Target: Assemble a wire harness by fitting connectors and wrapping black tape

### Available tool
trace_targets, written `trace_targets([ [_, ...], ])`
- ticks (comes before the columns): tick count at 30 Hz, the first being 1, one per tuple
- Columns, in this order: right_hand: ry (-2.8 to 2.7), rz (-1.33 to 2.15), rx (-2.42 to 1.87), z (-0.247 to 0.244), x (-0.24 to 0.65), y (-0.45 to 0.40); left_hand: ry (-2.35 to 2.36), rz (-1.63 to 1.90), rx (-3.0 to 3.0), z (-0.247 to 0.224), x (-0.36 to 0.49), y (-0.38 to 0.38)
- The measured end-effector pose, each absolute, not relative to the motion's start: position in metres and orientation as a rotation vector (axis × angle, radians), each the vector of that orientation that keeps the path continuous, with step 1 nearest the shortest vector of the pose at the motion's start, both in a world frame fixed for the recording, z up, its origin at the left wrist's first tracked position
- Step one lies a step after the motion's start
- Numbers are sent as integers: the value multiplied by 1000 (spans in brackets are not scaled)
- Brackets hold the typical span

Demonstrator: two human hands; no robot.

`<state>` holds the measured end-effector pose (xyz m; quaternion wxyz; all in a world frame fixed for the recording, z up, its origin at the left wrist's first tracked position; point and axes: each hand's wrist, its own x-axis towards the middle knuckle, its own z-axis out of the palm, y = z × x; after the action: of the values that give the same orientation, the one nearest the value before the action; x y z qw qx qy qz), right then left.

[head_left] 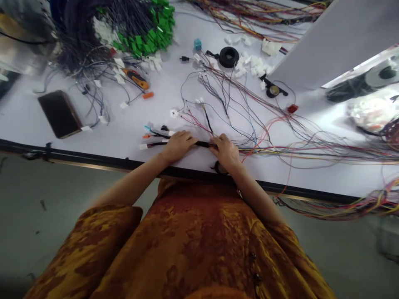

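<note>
A black-taped wire harness (202, 144) lies along the front of the table. My left hand (179, 146) is closed over its taped trunk, near branches that end in white, orange and blue connectors. My right hand (227, 153) grips the same harness at the end of the wrapped part, where loose coloured wires (268, 150) run off to the right. A short black-taped branch (207, 118) with a small white connector points away from the right hand. Under that hand a dark round thing (220, 167), perhaps a tape roll, is partly hidden.
Beyond the hands lie a black tape roll (228, 57), loose white connectors (255, 65) and an orange cutter (136, 78). A phone (60, 113) rests at left. Bundled wires with green connectors (152, 39) sit at the back. A white panel (330, 45) rises at right; wires hang over the front edge.
</note>
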<state>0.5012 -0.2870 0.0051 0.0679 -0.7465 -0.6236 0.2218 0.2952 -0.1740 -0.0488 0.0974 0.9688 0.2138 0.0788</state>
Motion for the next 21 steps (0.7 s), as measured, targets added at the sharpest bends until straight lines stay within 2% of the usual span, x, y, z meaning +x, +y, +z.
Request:
trace_targets([
  [5,-1831,715,-2261,3,512,-286,666,157,2875,-40,291,-164],
  [11,-1699,812,-1886,-14,531,-292,751,214,2836,-34,299,-195],
  [16,-1779,772,-1944,-17,530,-297,725,118,2761,-37,306,-240],
  [21,-1816,812,-2049,-11,527,-294,821,-14,2708,-30,311,-248],
])
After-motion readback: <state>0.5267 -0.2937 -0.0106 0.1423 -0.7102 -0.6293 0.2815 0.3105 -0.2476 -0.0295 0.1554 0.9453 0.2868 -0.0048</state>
